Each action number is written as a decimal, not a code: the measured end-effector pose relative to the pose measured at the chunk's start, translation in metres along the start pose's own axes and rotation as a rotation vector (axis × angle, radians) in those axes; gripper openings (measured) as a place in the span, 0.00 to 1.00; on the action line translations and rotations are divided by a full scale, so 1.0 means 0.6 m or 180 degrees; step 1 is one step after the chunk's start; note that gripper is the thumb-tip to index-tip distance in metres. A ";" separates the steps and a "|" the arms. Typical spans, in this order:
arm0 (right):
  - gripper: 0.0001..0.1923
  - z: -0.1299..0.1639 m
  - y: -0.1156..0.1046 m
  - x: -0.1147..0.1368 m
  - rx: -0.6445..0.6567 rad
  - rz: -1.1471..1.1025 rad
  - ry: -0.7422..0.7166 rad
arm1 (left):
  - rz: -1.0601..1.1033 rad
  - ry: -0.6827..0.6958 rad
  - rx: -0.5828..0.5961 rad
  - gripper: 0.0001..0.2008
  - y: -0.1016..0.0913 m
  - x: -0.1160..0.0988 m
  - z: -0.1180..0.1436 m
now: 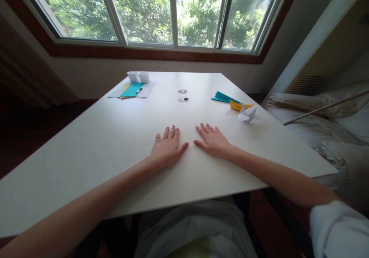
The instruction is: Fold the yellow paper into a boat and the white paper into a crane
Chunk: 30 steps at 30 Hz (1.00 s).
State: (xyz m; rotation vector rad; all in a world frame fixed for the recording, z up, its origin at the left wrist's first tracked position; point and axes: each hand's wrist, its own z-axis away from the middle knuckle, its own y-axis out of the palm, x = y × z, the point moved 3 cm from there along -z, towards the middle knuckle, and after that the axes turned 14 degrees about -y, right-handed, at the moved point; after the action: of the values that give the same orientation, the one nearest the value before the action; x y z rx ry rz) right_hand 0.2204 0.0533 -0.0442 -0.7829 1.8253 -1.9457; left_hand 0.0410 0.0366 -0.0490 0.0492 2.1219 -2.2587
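Both hands lie flat, palms down, on the white table (pixel 100 142), near its close edge and side by side at the middle of the view. The left hand (pixel 167 148) has its fingers spread and pointing toward 12 o'clock, tipped slightly to 1, with the thumb stretched out toward 3. The right hand (pixel 212 140) has its fingers pointing toward 11 o'clock and its thumb reaching toward 9, so the two thumb tips sit just beside each other with a small gap between them. Neither hand grasps anything; both are released and rest open on bare tabletop. The nearest things to the right hand are three folded paper pieces at about 1 o'clock from it, well apart from the fingers: a white folded paper figure (pixel 247 114), a yellow folded paper (pixel 239 105) touching it on the far side, and a teal folded paper (pixel 224 97) whose long axis runs from 10 to 4 o'clock, its point aimed toward 10. At 12 o'clock from the hands, two small round caps (pixel 183 99) are set in the table surface. At 11 o'clock from the left hand, far across the table, lies a sheet stack (pixel 147 90) with a teal sheet (pixel 132 89) on it, a pen (pixel 138 90) beside that, and two small white boxes (pixel 138 76) at the far edge. Beyond the table is a window (pixel 173 12) with green trees outside.
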 end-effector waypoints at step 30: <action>0.39 0.000 -0.004 0.000 -0.0010 -0.0030 -0.0010 | 0.0004 -0.0019 0.0035 0.38 -0.004 -0.001 0.000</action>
State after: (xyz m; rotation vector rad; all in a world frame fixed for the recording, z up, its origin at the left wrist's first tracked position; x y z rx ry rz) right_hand 0.2208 0.0537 -0.0420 -0.7965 1.8263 -1.9468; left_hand 0.0418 0.0367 -0.0467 0.0441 2.1061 -2.2668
